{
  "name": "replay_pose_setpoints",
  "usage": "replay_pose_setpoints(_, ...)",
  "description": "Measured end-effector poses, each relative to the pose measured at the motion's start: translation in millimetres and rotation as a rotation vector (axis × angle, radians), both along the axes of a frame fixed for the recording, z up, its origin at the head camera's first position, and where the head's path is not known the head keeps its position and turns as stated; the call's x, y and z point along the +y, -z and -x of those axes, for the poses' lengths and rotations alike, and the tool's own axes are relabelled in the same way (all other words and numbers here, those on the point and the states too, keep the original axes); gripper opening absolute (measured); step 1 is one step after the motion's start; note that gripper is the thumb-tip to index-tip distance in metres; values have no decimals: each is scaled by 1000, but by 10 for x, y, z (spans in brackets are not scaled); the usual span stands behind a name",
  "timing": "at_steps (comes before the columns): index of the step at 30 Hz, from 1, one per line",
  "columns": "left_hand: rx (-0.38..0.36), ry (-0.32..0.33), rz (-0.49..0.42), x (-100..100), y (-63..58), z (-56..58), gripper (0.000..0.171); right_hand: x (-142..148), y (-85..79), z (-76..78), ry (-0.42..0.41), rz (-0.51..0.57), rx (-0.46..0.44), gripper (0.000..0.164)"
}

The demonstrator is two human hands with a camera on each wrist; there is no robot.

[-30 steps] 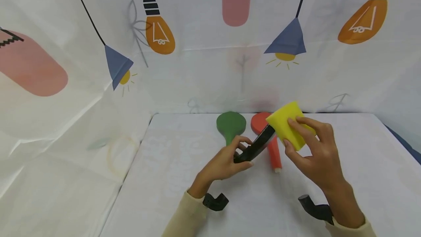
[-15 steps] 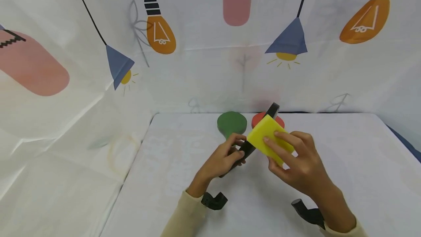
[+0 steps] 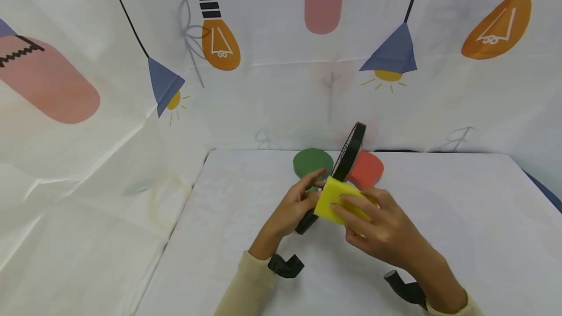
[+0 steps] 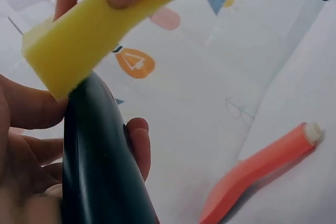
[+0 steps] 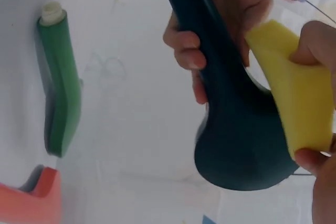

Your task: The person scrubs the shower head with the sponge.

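My left hand (image 3: 290,211) grips a black hand shower head (image 3: 350,152) by its handle, fingers wrapped round it and the round head tilted up and away. Its smooth dark back (image 5: 236,145) faces the right wrist view. Between thumb and fingers my right hand (image 3: 391,228) pinches a yellow sponge (image 3: 335,201). The sponge overlaps the handle just in front of the left fingers. In the right wrist view the sponge (image 5: 302,100) lies along the side of the neck and head. Part of the handle is hidden behind the sponge and left hand.
Behind the hands, a green shower head (image 3: 312,161) and a red shower head (image 3: 368,168) lie on the white table (image 3: 452,218). Their handles have white ends, as on the green handle (image 5: 62,87). A printed sheet (image 3: 281,101) hangs at the table's back.
The black shower head has been raised and turned more upright. My right hand has brought the sponge down and left, from near its head to the handle by the left fingers.
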State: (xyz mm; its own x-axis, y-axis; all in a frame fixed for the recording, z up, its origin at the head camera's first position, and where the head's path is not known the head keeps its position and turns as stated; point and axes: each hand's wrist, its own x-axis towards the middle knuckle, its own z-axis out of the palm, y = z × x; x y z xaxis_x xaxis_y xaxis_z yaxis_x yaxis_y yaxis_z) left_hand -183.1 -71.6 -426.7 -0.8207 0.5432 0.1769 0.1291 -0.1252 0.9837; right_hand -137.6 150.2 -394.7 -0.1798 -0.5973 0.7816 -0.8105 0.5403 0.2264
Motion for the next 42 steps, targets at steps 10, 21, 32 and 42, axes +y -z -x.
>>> replay_pose_setpoints(10, -74, 89, -208, 23, -19, 1, 59, 89, 0, -135, -151, 33, -466, 34)
replay_pose_setpoints(21, -178, 199, -364, 20, -61, -45, 44, 344, -292, -281, -501, 212, -588, 40)
replay_pose_setpoints(32, -244, 302, -337, 63, -42, -74, 77, 213, -333, -256, -27, 507, -185, 48)
replay_pose_setpoints(42, -237, 265, -309, 80, -32, -85, 82, 164, -257, -174, 25, 534, -164, 49)
